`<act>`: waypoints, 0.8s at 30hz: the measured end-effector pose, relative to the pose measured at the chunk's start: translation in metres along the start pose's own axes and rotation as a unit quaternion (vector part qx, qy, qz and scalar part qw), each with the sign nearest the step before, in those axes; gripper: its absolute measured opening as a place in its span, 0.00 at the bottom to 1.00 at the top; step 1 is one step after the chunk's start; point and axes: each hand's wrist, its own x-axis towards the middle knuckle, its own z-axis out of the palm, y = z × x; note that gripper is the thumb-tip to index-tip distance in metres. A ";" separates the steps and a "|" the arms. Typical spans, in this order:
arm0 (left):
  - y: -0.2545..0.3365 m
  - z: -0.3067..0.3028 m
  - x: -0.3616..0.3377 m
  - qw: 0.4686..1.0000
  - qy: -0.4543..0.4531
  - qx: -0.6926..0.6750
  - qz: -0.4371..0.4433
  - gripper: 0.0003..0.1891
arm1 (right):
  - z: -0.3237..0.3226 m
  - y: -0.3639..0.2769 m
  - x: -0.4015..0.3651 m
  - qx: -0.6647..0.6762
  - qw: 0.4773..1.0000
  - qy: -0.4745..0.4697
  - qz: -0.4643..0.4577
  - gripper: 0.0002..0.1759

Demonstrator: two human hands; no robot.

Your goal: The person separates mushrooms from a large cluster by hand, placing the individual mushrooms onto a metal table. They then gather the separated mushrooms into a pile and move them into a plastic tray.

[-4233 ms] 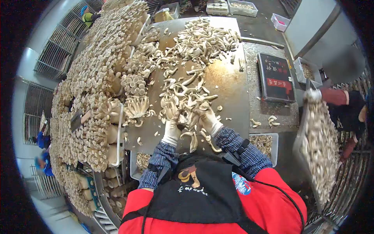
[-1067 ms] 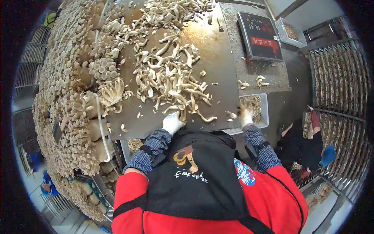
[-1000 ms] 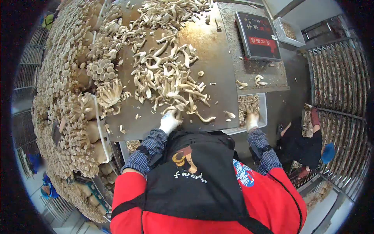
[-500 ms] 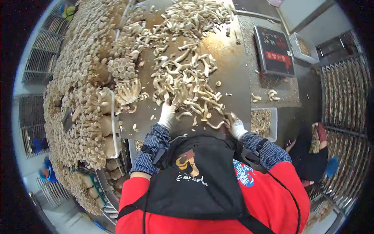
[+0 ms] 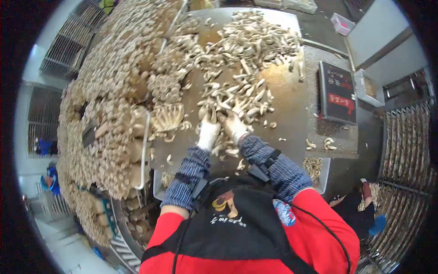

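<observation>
Both my hands wear white gloves with stained fingertips and sit close together at the near edge of a pile of loose mushrooms [image 5: 242,98] on the metal table [image 5: 285,123]. My left hand [image 5: 209,131] has its fingers closed around mushrooms, with pale stems showing at the tips. Just to its right, my right hand [image 5: 234,126] points up and left, its fingers curled in among mushrooms and partly hidden. A few loose mushrooms lie below my wrists. Left of my hands rests a clump of joined mushrooms [image 5: 168,118].
A larger mushroom heap [image 5: 260,39] covers the table's far end. Stacked mushroom clusters [image 5: 109,105] fill the left side. At right are a black box with red lettering [image 5: 337,93] and a white bin of mushrooms [image 5: 325,176]. Another person [image 5: 356,208] is at lower right.
My right hand has moved left and up from the pile's right side to beside my left hand. Mushrooms at the near right have been drawn inward. The view has shifted.
</observation>
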 end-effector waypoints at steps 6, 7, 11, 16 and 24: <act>0.010 -0.065 0.026 0.969 0.139 0.178 -0.102 0.48 | -0.020 0.036 0.051 -0.062 0.992 0.108 0.003 0.25; -0.055 -0.069 0.036 0.889 0.148 0.392 -0.184 0.51 | -0.033 0.052 0.056 -0.128 0.983 0.108 -0.076 0.25; -0.119 -0.112 0.054 0.855 0.171 0.342 -0.352 0.58 | -0.089 0.061 0.075 -0.199 0.946 0.194 -0.168 0.20; -0.140 -0.120 0.073 0.891 0.106 0.382 -0.221 0.48 | -0.168 0.085 0.146 -0.287 0.888 0.328 -0.150 0.13; -0.173 -0.099 0.023 0.891 0.164 0.365 -0.215 0.48 | -0.289 0.052 0.315 -0.427 0.848 0.305 -0.073 0.19</act>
